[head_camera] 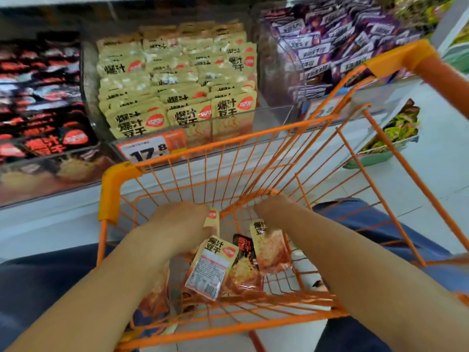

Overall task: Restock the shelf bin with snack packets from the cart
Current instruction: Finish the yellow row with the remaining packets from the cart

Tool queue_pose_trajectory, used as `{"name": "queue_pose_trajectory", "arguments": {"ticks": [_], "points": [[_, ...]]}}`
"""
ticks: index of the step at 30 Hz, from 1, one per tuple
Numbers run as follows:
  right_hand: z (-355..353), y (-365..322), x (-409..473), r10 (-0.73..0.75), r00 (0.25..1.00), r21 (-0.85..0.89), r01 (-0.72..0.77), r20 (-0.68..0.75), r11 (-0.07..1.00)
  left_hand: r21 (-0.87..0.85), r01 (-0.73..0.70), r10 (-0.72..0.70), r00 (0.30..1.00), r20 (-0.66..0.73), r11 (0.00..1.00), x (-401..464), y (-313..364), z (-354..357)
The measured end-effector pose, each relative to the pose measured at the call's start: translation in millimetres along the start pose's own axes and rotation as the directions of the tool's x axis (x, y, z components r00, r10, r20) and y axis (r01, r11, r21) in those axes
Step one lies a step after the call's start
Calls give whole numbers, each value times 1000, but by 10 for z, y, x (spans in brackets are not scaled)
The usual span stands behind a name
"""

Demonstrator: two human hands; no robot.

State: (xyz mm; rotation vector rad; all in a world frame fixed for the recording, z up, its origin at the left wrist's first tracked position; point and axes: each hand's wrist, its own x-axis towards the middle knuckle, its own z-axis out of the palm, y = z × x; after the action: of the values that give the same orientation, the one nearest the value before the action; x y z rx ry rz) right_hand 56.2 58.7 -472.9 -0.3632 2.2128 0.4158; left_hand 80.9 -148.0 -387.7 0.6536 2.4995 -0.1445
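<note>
My orange wire cart (pixel 253 158) fills six o'clock, its rim close under the clear shelf bin (pixel 177 80) at twelve, packed with cream packets; its price tag (pixel 149 149) reads 17.8. My left hand (pixel 177 224) has its fingers clamped on one cream packet (pixel 212 219), my right hand (pixel 274 212) on another (pixel 269 247). A label-up packet (pixel 212 268) and a black packet (pixel 243 265) lie loose between them.

Orange wire cart (pixel 111 191), beige packets (pixel 210 265) and black packet (pixel 245 265) inside
</note>
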Motion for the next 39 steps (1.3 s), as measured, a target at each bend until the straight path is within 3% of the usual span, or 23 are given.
{"name": "queue_pose_trajectory", "arguments": {"ticks": [3, 5, 7, 10, 13, 16, 18, 20, 33, 37, 39], "points": [[-85, 16, -146, -62, 997, 198, 69, -41, 978, 34, 24, -24, 1000, -4, 999, -9, 1, -2], [-195, 69, -280, -108, 991, 389, 129, -76, 912, 73, 87, -81, 993, -86, 994, 11, -31, 1], [-347, 188, -402, -113, 982, 660, 187, -153, 728, 45, 172, -157, 959, -236, 984, 26, -78, -21], [-589, 310, -655, -125, 952, 802, 304, -281, 514, -218, 151, -220, 915, -339, 964, 20, -130, -61], [-690, 314, -840, -137, 918, 854, 396, -372, 338, -511, 11, -211, 918, -335, 860, 8, -131, -126], [-679, 296, -913, -128, 902, 867, 432, -413, 248, -781, -113, -213, 929, -302, 614, -6, -96, -185], [-655, 291, -963, -119, 890, 869, 455, -440, 194, -892, -160, -210, 940, -268, 422, -27, -64, -213], [-629, 284, -1007, -123, 887, 877, 460, -445, 142, -922, -175, -210, 943, -257, 344, -46, -46, -226], [-629, 265, -1156, -112, 865, 867, 496, -489, 42, -958, -202, -123, 965, -230, 203, -217, 53, -291], [-648, 256, -1179, -129, 857, 864, 504, -499, 3, -939, -206, -39, 973, -225, 276, -281, 106, -301], [-689, 233, -1219, -154, 856, 866, 499, -493, 0, -945, -195, -7, 979, -204, 263, -312, 132, -305]]}}
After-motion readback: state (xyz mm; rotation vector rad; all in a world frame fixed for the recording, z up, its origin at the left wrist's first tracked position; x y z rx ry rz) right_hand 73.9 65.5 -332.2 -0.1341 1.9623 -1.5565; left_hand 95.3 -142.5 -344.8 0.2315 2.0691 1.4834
